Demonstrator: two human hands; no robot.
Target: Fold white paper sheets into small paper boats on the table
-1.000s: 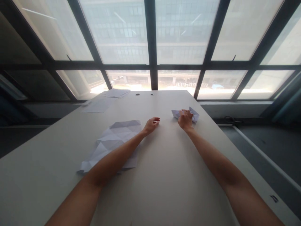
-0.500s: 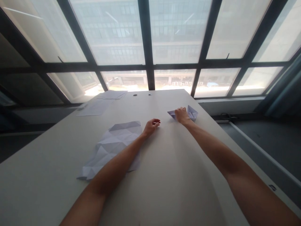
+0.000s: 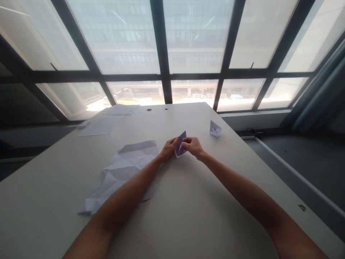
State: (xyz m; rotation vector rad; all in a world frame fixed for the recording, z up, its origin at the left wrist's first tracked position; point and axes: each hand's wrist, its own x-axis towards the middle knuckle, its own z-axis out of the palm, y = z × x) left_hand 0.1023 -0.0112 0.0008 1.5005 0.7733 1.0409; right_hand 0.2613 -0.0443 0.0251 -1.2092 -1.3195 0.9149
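Observation:
Both my hands meet over the middle of the white table (image 3: 188, 208) and pinch one small folded paper piece (image 3: 180, 146), pale lilac and pointed at the top. My left hand (image 3: 167, 150) grips its left side; my right hand (image 3: 192, 146) grips its right side. A second folded paper boat (image 3: 215, 128) sits alone on the table further right, apart from both hands. A large creased, unfolded sheet (image 3: 121, 172) lies flat under and left of my left forearm.
Loose flat sheets (image 3: 107, 120) and a small stack lie at the table's far left corner. Two small dark holes (image 3: 149, 109) mark the far edge. Large windows stand behind. The table's right edge drops to a dark floor.
My right hand left one folded boat on the right and brought another folded piece back to the middle. My left hand closed on that piece too. The camera has turned slightly right.

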